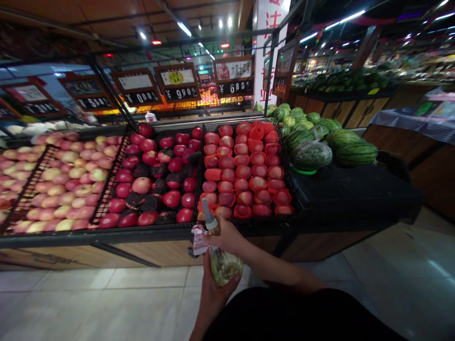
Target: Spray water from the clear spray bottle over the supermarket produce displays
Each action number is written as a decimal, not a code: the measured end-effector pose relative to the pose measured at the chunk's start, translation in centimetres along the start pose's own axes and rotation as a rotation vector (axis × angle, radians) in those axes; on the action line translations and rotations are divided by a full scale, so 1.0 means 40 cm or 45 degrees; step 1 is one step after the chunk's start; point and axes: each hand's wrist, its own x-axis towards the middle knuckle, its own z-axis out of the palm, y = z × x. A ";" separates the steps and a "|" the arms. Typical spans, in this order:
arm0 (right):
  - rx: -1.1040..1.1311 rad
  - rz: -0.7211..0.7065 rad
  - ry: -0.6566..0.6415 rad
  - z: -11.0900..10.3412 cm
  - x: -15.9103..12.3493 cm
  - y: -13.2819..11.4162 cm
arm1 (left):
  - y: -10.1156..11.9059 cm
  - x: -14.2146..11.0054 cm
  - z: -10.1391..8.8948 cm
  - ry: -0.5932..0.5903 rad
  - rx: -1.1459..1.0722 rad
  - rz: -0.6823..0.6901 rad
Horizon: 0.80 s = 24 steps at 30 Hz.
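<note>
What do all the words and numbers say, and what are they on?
"¥ 55": left price sign, end blurred.
"¥ 000": middle price sign.
"¥ 990": yellow-stickered price sign.
"大富士苹果", "¥ 68": right price sign, end blurred.
"注": white pillar, its other red characters unclear.
Far-left price sign, held red-and-white plastic, everything else: too small or blurred.

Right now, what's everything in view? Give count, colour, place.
stand: one, black and brown, centre
pale apples: many, pink-yellow, left
dark fruit: many, deep red, centre-left
netted fruit: many, red, centre
watermelons: several, striped green, right
bagged item: one, green, right
price signs: at least six, brown-framed, above
column: one, white-red, behind
lights: many, mostly white, overhead
bottle-like item: one, clear-greenish, between hands
packet: one, white-red, beside it
right hand: one, bare, item's upper part
left hand: one, bare, item's lower part
</note>
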 end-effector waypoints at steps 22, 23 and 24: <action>0.393 0.232 1.107 -0.382 -0.320 0.067 | 0.067 0.081 0.359 -1.201 -0.006 0.123; 0.399 0.248 1.117 -0.384 -0.325 0.071 | 0.066 0.078 0.362 -1.207 -0.013 0.102; 0.402 0.264 1.123 -0.383 -0.326 0.076 | 0.064 0.077 0.362 -1.204 -0.020 0.079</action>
